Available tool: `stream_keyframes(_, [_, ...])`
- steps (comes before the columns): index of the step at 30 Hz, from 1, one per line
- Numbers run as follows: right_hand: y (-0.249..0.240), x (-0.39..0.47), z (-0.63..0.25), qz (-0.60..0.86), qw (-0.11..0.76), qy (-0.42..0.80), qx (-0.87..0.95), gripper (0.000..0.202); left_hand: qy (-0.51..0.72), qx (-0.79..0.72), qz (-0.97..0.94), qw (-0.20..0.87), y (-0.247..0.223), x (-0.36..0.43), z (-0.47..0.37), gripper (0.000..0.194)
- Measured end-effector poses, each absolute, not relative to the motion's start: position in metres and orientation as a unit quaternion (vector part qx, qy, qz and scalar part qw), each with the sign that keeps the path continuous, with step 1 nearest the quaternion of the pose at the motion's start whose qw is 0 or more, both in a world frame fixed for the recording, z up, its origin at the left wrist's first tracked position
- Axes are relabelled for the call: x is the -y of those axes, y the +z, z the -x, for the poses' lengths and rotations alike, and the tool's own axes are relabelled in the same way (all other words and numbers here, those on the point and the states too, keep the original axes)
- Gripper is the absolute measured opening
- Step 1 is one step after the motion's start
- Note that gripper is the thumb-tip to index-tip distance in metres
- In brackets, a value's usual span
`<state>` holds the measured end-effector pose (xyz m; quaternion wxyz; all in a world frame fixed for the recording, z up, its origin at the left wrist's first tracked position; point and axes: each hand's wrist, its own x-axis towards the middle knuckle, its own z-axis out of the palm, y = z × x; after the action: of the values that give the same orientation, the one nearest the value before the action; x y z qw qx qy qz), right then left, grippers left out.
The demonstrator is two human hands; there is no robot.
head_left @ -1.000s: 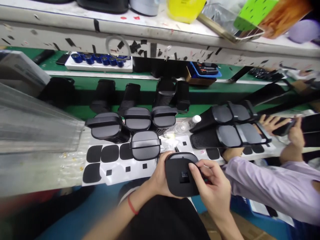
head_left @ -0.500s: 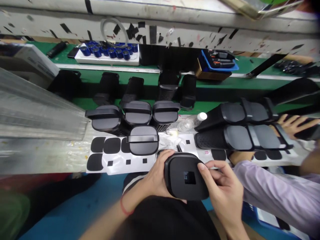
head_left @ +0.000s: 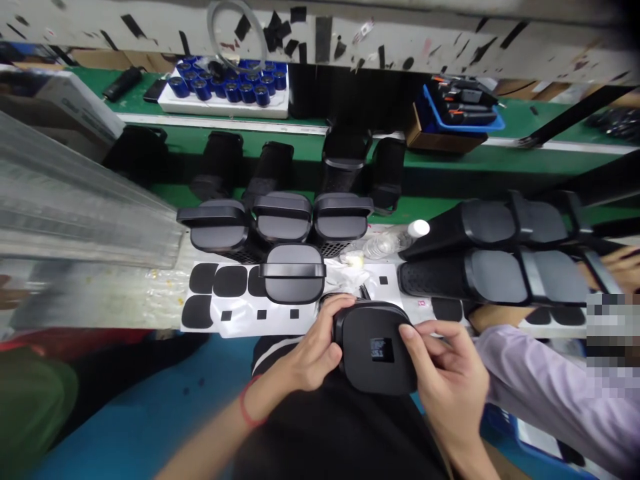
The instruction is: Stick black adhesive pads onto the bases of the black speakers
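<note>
I hold a black rounded-square device (head_left: 376, 347) over my lap, its flat end toward me with a small square label at its middle. My left hand (head_left: 315, 350) grips its left side, thumb over the top edge. My right hand (head_left: 447, 380) holds its right edge, the forefinger resting on the face near the label. Just beyond, on the bench, a white backing sheet (head_left: 240, 313) carries black rounded pads and small black squares. One upright black device (head_left: 293, 273) stands on that sheet.
Three more black devices (head_left: 280, 220) stand in a row behind, others lie on their sides at the right (head_left: 495, 273). A co-worker's purple sleeve (head_left: 555, 393) reaches in at the right. Clear plastic trays (head_left: 75, 207) sit left; blue cylinders (head_left: 230, 83) on a tray far back.
The device has stayed in both hands and turned slightly, its label now more squarely toward me. My view has tilted down, so the upper shelf has slid out of sight.
</note>
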<state>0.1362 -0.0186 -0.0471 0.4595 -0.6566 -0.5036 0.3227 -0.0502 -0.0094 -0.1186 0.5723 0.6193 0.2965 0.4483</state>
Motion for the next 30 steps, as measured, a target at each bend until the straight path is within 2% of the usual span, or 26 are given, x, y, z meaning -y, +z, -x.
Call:
stream_keyframes(8, [-0.0461,0.0165,-0.1407,0.653,0.434,0.293,0.546,0.017,0.448,-0.308,-0.598,0.589,-0.1169,0.0090,0.0495,0.055])
stream_keyframes(15, [-0.0420,0.0151,-0.1391,0.645,0.445,0.374,0.497,0.021,0.446,-0.308,-0.594,0.594,-0.1145,0.0066,0.0513,0.051])
stream_keyframes(21, [-0.0474,0.0160,-0.1410,0.655,0.422,0.293,0.555,0.018,0.447,-0.304,-0.600,0.590,-0.1143,0.0066,0.0506,0.052])
stream_keyframes(30, [-0.0471,0.0180,-0.1430,0.649,0.432,0.329,0.533,0.017,0.454,-0.293,-0.616,0.574,-0.1167,0.0061,0.0495,0.055])
